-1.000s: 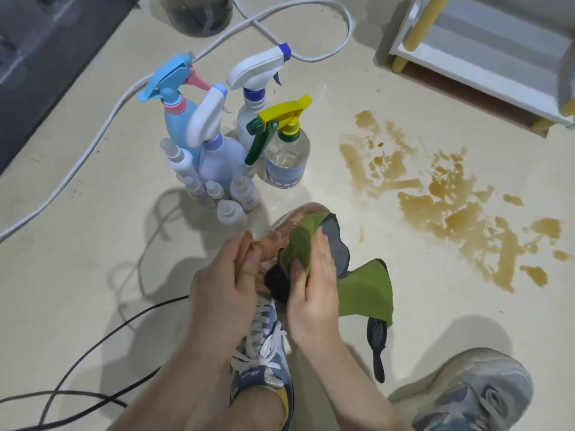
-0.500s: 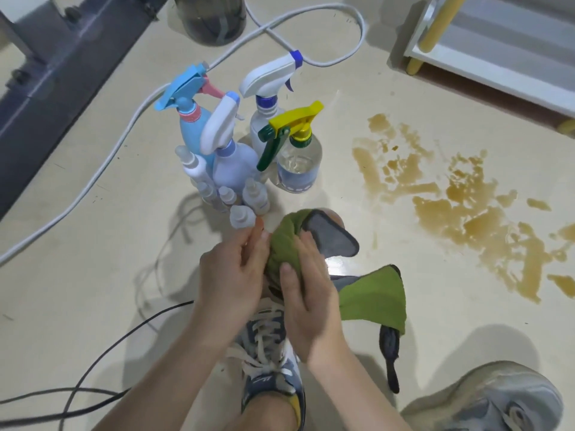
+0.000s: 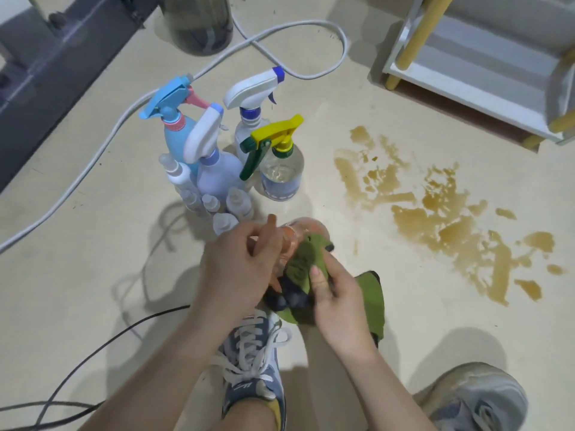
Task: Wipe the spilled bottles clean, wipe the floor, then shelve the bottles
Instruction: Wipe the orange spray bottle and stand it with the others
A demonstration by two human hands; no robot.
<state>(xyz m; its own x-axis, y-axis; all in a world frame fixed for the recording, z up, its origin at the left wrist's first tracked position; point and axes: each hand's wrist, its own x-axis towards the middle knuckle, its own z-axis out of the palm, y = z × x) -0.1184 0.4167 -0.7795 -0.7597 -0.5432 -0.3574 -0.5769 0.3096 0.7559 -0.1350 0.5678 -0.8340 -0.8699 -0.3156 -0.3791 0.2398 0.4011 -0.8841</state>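
Note:
My left hand [image 3: 239, 262] grips a clear orange-tinted bottle [image 3: 294, 241] held low over the floor. My right hand [image 3: 336, 300] pinches a green cloth [image 3: 368, 298] and presses it on the bottle's side, by its dark cap end. Behind them stands a cluster of spray bottles: a light-blue one [image 3: 174, 135], a lavender one [image 3: 214, 172], a white one [image 3: 249, 126] and a clear one with a yellow-green trigger [image 3: 281, 172]. Several small white bottles [image 3: 214, 203] stand in front of them. A brown spill [image 3: 448, 222] spreads over the floor to the right.
A white shelf unit with yellow legs [image 3: 485, 98] stands at the back right. A white cable [image 3: 102, 141] loops across the floor at the back; black cables [image 3: 93, 353] lie at the left. My two shoes [image 3: 252, 362] are below the hands. A dark container [image 3: 199, 23] stands at the top.
My right hand has slid the green cloth down and right along the bottle, uncovering its orange body. My left hand has turned on the bottle. The view has shifted a little.

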